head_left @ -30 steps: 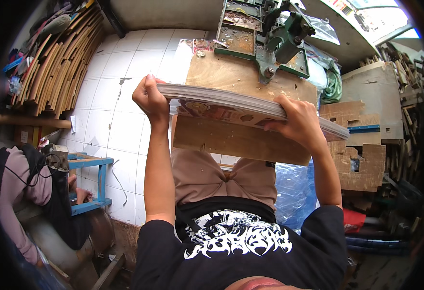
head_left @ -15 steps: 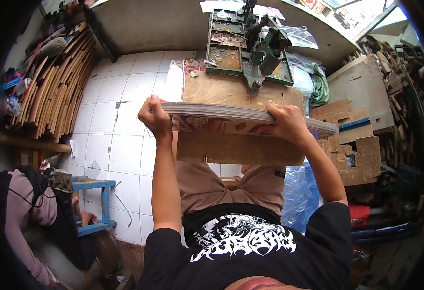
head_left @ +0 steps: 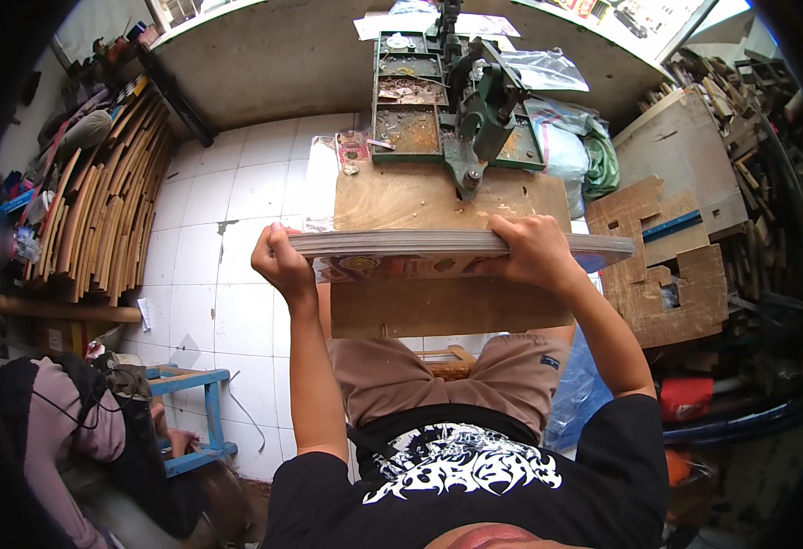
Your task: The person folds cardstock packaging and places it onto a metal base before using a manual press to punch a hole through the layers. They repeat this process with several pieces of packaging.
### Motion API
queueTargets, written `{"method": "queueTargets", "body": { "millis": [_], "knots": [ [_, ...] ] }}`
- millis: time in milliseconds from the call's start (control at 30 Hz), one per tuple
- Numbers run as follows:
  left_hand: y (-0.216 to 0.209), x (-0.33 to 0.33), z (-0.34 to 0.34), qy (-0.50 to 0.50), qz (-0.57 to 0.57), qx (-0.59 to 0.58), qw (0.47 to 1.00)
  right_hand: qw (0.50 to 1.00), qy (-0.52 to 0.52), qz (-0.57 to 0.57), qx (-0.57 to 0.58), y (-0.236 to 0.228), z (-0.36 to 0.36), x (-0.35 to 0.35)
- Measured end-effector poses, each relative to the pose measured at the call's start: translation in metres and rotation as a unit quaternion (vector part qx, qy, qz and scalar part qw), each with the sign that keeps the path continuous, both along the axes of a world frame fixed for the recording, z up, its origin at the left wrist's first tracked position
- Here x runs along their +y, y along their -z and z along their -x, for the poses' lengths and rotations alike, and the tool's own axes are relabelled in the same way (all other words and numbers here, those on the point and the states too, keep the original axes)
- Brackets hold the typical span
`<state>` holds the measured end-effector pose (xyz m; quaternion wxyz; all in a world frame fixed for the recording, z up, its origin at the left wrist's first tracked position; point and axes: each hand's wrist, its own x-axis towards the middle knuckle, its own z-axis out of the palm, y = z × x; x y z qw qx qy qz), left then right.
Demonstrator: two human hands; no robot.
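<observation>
I hold a thick stack of flat printed card sheets (head_left: 461,245) level above my lap, its long axis running left to right across the scene, seen nearly edge-on. My left hand (head_left: 280,263) is closed on the stack's left end, fingers curled around the edge, while my right hand (head_left: 531,252) clamps it right of centre, fingers over the top and far edge; past that hand the stack's right end juts out unsupported. Both hands touch the stack, so neither is nearer, but the load sits unevenly, with more overhang on the right. Just beyond and below the stack lies a bare wooden work board (head_left: 438,197), and at its far edge stands a green cast-iron hand press (head_left: 479,110) with rusty shallow metal trays (head_left: 408,101); the trays hold brown scraps and small bits I cannot identify. A clear plastic bag (head_left: 548,69) lies to the right of the press. Cut-out brown cardboard panels (head_left: 667,265) lean on the right, and curved wooden strips (head_left: 99,206) are stacked on the far left by the white tiled floor (head_left: 227,274). At near left another person in a pink sleeve (head_left: 58,430) sits beside a blue wooden stool (head_left: 195,416).
</observation>
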<state>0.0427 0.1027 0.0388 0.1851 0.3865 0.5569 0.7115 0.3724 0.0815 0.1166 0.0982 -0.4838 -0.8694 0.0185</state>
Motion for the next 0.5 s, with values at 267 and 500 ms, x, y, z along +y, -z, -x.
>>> {"method": "queueTargets", "body": {
  "millis": [267,500],
  "knots": [
    [0.001,-0.002,0.001,-0.002,0.006,0.019,1.0,0.999,0.005,0.026,-0.028,-0.001,-0.006,-0.001],
    [-0.01,-0.016,-0.005,0.023,-0.033,0.036,0.999,1.0,0.004,-0.011,-0.004,0.011,-0.022,-0.015]
  ]
}}
